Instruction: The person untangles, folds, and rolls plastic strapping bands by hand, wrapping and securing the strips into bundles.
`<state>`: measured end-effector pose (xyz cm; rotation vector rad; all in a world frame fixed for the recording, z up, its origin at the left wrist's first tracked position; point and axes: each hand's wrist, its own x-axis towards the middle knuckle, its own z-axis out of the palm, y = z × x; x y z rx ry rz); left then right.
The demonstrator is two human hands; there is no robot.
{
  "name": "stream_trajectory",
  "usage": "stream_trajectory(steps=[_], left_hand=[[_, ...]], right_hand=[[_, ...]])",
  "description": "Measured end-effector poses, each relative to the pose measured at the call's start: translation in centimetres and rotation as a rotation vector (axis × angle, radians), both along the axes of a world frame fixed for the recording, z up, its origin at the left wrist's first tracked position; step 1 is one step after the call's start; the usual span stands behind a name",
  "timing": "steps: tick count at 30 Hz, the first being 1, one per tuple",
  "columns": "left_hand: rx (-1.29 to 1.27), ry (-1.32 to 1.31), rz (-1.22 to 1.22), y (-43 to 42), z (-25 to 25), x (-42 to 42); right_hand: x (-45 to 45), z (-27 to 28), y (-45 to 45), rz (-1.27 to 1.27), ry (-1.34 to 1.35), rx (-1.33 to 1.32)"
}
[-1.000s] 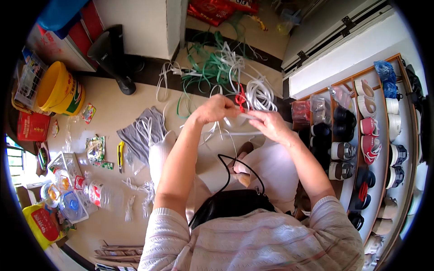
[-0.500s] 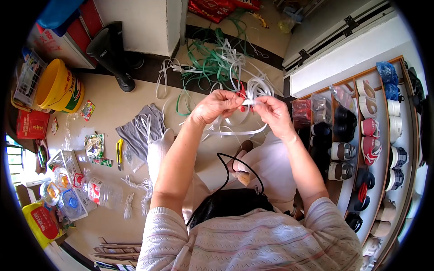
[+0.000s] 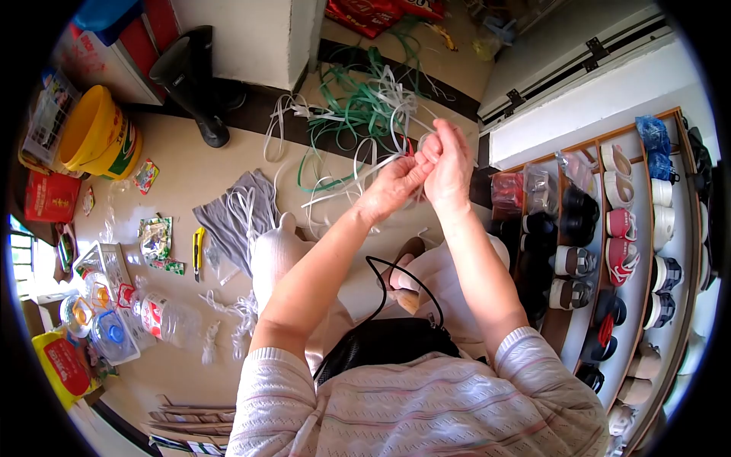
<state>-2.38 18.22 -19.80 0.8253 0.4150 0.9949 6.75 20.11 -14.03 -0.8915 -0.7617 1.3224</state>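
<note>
My left hand [image 3: 393, 186] and my right hand [image 3: 449, 164] meet in front of me, fingers curled together around a white strap [image 3: 335, 196] whose loose end sticks out to the left. The fingers hide most of the held part. A bit of red shows just behind the fingertips. Beyond my hands lies a tangle of green straps [image 3: 352, 114] mixed with white ones, and more white loops stand between it and my hands. A grey cloth [image 3: 240, 213] lies by my left knee, with white cord over it.
A shoe rack [image 3: 643, 228] stands on the right. On the left are a yellow bucket [image 3: 103, 141], a black boot [image 3: 194, 91], a yellow cutter [image 3: 199, 253] and plastic bottles [image 3: 160, 316]. A black bag [image 3: 384, 350] rests on my lap.
My hands have come together, the right one turning upright with its fingers raised. The strap's loose end now points left. The white coil behind is now mostly covered by my right hand.
</note>
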Motion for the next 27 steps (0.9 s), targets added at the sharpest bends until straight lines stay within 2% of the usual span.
stream_trajectory(steps=[4,7,11,16,19,23,27], left_hand=[[-0.128,0.069,-0.140,0.1,0.5,-0.9],[0.248,0.381,-0.303,0.8,0.1,-1.9],[0.013,0.527,-0.439,1.4,1.0,-3.3],[-0.252,0.164,-0.154,1.5,1.7,-3.5],[-0.323,-0.040,0.028,1.9,0.8,-3.5],[-0.384,-0.102,0.250,2.2,0.1,-3.7],[-0.494,-0.412,0.367,3.1,-0.4,-4.4]], right_hand=[[-0.2,2.8,1.2,-0.111,-0.024,-0.142],[2.3,3.3,2.8,-0.053,0.081,-0.100],[4.3,4.2,3.1,0.031,0.121,-0.047],[5.1,4.7,2.5,0.106,0.130,0.079],[4.6,3.8,2.3,0.018,0.171,0.056],[4.0,1.5,2.1,-0.017,0.281,-0.010],[2.1,-0.7,1.5,0.014,0.351,-0.086]])
